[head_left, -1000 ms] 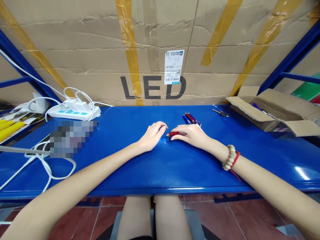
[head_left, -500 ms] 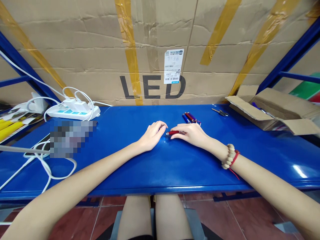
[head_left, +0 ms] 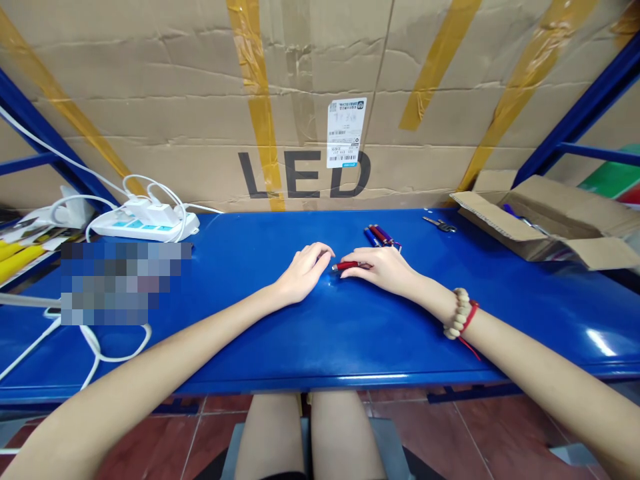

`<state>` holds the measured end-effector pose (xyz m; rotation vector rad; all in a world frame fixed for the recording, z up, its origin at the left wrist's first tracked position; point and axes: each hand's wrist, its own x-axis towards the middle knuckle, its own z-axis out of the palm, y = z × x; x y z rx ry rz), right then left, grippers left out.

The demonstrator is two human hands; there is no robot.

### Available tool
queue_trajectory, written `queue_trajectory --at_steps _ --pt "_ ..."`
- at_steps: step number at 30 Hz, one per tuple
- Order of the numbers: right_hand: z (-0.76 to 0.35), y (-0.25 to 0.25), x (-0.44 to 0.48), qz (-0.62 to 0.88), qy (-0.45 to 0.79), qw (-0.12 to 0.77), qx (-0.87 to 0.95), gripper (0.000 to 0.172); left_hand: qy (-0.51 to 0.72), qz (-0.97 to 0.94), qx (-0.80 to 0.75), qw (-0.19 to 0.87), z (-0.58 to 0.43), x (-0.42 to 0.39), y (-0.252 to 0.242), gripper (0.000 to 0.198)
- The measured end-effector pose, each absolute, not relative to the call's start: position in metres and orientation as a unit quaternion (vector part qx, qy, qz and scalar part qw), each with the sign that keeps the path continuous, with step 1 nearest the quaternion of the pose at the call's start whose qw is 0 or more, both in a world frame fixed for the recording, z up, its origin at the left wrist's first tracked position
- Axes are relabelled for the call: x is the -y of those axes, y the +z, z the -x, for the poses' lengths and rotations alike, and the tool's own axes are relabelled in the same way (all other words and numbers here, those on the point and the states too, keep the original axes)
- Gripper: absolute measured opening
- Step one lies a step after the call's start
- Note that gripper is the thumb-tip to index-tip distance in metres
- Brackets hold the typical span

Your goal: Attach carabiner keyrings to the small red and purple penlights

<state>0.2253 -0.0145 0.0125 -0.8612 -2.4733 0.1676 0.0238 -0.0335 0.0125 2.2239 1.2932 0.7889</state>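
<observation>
My right hand (head_left: 383,267) rests low over the blue table (head_left: 300,340), its thumb and fingers closed on a slim red pen-shaped tube (head_left: 345,265). The tube's silver tip points left, toward my left hand (head_left: 303,272). That hand lies on the table with its fingers loosely curved, and no object shows in it. A small pale blue spot (head_left: 330,280) shows on the table between the hands. Just behind my right hand lie more slim tubes (head_left: 379,235), red and blue, partly hidden by it.
Keys (head_left: 440,225) lie at the back right, beside an open cardboard box (head_left: 500,230) with something blue inside. A white power strip (head_left: 145,227) with plugs and white cables (head_left: 123,359) occupies the left. A large taped carton (head_left: 200,100) marked LED stands behind the table.
Both hands and the red tube stay in place. The view has shifted very slightly.
</observation>
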Motion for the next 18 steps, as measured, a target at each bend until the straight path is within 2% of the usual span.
queue_trajectory --at_steps 18 --pt "-0.2256 0.0124 0.0143 0.315 0.049 0.249 0.915 0.028 0.284 -0.805 -0.469 0.225 -0.0238 0.0343 0.0139 0.027"
